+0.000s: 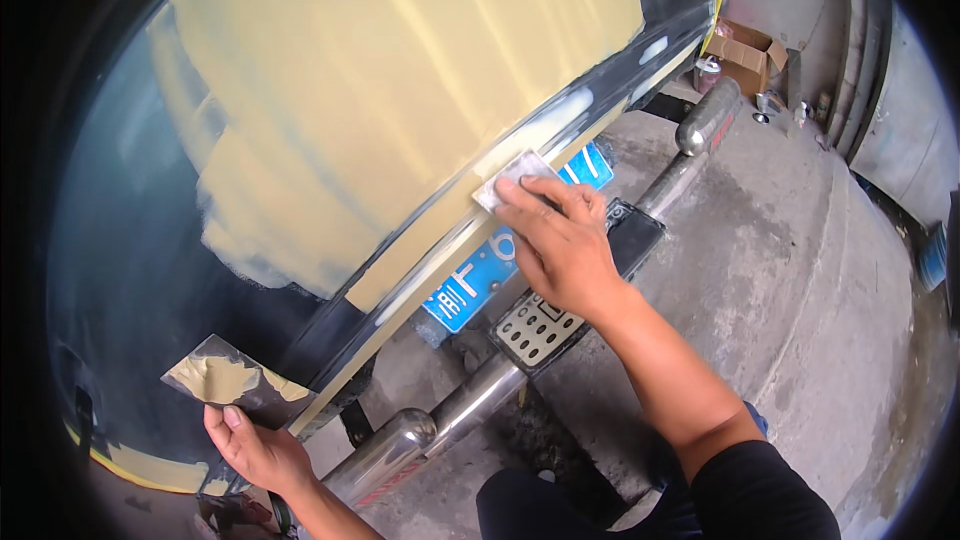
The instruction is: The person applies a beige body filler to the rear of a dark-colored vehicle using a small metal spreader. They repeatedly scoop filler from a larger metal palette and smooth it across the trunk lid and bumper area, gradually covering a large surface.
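My right hand (570,240) grips a pale grey putty spreader (512,178) by its upper face. The spreader lies against the lower edge of a dark car panel (120,190), which is broadly coated with beige putty (400,70). My left hand (255,450), at the lower left, pinches the near edge of a dark flat putty board (275,400). A lump of beige putty (215,377) is smeared over the board. The fingers under the board are hidden. Right below the spreader, a blue licence plate (468,283) is partly covered by my right hand.
A chrome bumper bar (470,405) with a perforated step plate (537,328) runs diagonally below the panel. An open cardboard box (745,58) and a lidded can (707,73) stand at the far right. A blue bucket (932,258) is at the right edge of the concrete floor (770,230).
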The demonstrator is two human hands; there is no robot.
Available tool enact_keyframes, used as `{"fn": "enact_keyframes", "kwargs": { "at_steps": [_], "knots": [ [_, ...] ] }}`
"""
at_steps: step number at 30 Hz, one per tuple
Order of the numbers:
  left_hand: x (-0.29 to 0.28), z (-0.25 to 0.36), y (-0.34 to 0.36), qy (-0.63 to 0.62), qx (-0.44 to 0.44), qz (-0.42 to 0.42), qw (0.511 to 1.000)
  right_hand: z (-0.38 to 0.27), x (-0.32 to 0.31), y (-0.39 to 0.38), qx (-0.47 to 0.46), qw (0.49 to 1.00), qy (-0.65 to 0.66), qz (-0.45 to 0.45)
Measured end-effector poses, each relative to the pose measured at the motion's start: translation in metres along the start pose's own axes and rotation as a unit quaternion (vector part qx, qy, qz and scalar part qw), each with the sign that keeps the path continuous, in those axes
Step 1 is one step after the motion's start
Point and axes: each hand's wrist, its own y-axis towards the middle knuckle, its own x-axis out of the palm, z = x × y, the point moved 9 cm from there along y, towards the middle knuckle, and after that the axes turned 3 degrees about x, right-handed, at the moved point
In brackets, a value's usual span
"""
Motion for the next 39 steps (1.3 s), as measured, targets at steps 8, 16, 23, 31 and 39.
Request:
{"fn": "enact_keyframes", "kwargs": {
  "at_steps": [8,16,23,31,39],
  "knots": [
    [0.005,0.0,-0.002,-0.003,0.008,0.011,1.0,0.011,0.014,0.007,-0.01,1.0,0.001,-0.01],
    [0.001,-0.001,0.0,0.0,0.001,0.015,1.0,0.01,-0.002,0.008,-0.007,1.0,0.024,-0.013],
    [0.002,-0.002,-0.001,-0.009,0.001,0.006,1.0,0.006,0.019,0.002,-0.003,1.0,0.026,-0.015],
    [0.002,0.0,0.0,-0.005,-0.001,0.01,1.0,-0.013,0.004,0.006,-0.009,0.999,0.046,-0.01],
    [0.005,0.001,0.0,-0.014,0.0,-0.016,1.0,-0.03,0.039,-0.025,0.013,0.998,0.043,-0.045]
  ]
}}
